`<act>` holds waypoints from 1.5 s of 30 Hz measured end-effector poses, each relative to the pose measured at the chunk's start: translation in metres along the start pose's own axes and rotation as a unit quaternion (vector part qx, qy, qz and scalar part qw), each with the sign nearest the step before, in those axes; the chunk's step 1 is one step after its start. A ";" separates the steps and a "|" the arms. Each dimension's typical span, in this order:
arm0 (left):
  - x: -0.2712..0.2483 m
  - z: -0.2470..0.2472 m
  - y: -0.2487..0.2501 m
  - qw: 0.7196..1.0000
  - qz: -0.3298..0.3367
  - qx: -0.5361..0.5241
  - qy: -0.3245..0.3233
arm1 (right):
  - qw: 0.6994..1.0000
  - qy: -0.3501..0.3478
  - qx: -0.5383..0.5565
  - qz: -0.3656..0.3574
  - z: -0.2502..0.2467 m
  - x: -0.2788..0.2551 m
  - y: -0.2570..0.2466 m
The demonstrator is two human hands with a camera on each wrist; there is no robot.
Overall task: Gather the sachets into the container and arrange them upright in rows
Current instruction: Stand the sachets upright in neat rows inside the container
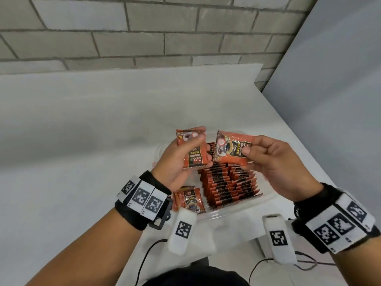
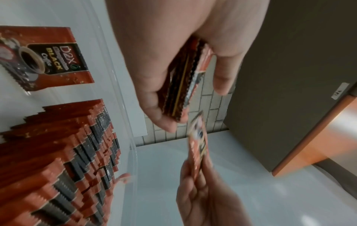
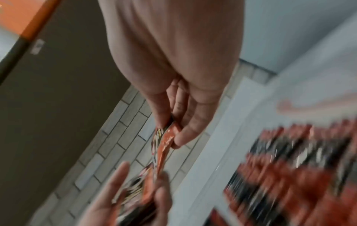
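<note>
My left hand (image 1: 203, 146) grips a small stack of orange-and-black coffee sachets (image 1: 195, 155) above the clear plastic container (image 1: 237, 209). Beside it, my right hand (image 1: 246, 158) pinches a single sachet (image 1: 231, 149) by its right end, face up. Inside the container, several sachets stand upright in two rows (image 1: 228, 186). A few loose sachets (image 1: 189, 200) lie flat at its near left corner. The left wrist view shows the held stack (image 2: 183, 85) edge-on, the right hand's sachet (image 2: 199, 140) below it and the rows (image 2: 67, 152). The right wrist view is blurred; the pinched sachet (image 3: 162, 146) shows there.
The container sits on a white table (image 1: 82, 141) against a grey brick wall (image 1: 144, 27). A grey panel (image 1: 340, 79) borders the table on the right. Black cables (image 1: 148, 254) run along the table's near edge.
</note>
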State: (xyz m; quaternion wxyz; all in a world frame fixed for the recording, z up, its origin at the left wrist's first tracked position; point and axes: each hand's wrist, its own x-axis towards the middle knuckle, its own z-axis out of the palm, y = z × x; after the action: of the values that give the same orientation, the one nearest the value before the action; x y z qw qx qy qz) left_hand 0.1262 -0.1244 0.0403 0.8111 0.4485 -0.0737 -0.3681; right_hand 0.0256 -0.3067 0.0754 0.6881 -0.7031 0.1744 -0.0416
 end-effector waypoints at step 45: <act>0.003 -0.008 -0.001 0.994 -0.062 0.045 0.076 | 0.703 -0.267 -0.656 -0.066 0.019 0.011 0.042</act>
State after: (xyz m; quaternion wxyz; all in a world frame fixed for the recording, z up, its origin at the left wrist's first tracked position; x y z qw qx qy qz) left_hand 0.1312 -0.1219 0.0342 0.7693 0.5146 -0.0002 -0.3786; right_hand 0.0333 -0.2916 0.0309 0.0668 -0.9682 -0.0808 0.2273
